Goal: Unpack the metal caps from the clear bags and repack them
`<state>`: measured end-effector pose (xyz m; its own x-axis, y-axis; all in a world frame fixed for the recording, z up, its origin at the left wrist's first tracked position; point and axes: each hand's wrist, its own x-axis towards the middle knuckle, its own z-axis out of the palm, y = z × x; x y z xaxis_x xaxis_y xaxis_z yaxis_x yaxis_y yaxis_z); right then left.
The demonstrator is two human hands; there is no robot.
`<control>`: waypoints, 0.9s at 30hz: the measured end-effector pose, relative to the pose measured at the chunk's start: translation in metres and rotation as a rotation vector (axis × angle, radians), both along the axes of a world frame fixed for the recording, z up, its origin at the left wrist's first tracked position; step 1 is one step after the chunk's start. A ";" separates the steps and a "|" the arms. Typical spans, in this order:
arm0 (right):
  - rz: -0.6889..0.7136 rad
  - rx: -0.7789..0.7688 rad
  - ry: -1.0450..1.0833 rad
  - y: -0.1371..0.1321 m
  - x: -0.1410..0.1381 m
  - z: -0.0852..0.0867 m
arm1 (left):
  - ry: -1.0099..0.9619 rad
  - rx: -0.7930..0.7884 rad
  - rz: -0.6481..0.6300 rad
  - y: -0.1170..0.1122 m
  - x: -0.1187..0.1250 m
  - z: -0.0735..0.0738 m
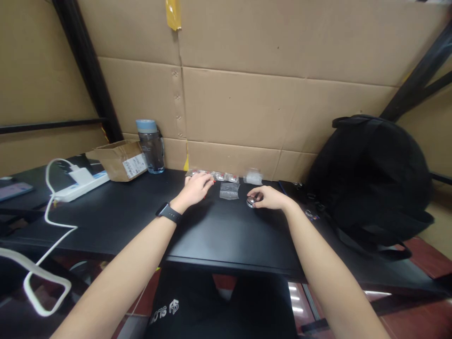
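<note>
My right hand [269,197] has its thumb and fingers closed on the rim of a small round silver metal piece [251,202], which is at the black tabletop. My left hand [197,189] reaches to the back of the table, its fingers apart over a row of small clear packets [221,176] with shiny, partly red contents. Red spots show at its fingertips; I cannot tell what they are. Between the hands lies a flat clear zip bag [229,191]. Behind my right hand is another clear plastic bag [253,176], crumpled against the cardboard.
A black backpack [370,183] fills the table's right end. On the left stand a water bottle [151,148], an opened cardboard box [122,160] and a white power strip [83,187] with a cable. Cardboard panels [243,108] wall off the back.
</note>
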<state>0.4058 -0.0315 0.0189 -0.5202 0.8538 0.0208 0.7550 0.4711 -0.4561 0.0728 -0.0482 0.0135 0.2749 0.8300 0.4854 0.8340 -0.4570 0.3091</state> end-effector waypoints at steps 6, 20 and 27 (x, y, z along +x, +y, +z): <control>-0.030 0.011 0.079 0.001 0.005 0.004 | -0.058 0.068 -0.052 -0.002 0.005 -0.001; -0.008 -0.035 0.878 -0.023 -0.066 -0.009 | -0.266 0.198 -0.131 -0.018 0.025 0.007; 0.027 0.027 0.906 -0.025 -0.076 -0.011 | -0.226 0.162 -0.178 -0.022 0.032 0.006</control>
<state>0.3297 -0.0569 0.0078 -0.3145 0.8350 0.4516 0.1014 0.5026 -0.8586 0.1045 -0.0706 0.0194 0.2786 0.6857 0.6724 0.6552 -0.6476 0.3889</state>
